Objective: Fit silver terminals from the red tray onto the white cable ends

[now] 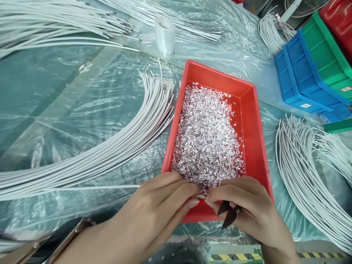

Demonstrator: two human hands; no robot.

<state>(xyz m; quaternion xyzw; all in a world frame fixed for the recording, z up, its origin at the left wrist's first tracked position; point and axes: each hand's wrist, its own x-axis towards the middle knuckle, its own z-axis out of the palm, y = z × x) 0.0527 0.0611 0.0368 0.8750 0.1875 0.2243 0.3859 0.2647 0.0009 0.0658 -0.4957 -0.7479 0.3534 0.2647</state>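
My left hand [162, 203] and my right hand [247, 209] meet fingertip to fingertip over the near edge of a red tray [255, 139]. Both pinch a thin white cable end [200, 197] between them. My right hand also holds small dark snips [228, 214] in its palm, blades pointing down. The tray holds a heap of small silvery foil scraps [207, 135]. A watch [68, 234] sits on my left wrist.
White cable bundles lie on clear plastic sheeting: a long curved bundle [110, 146] at left, more at top left [55, 25] and at right [305, 172]. A clear tape roll [164, 35] stands behind. Blue [299, 80], green [327, 55] and red [339, 18] bins are stacked top right.
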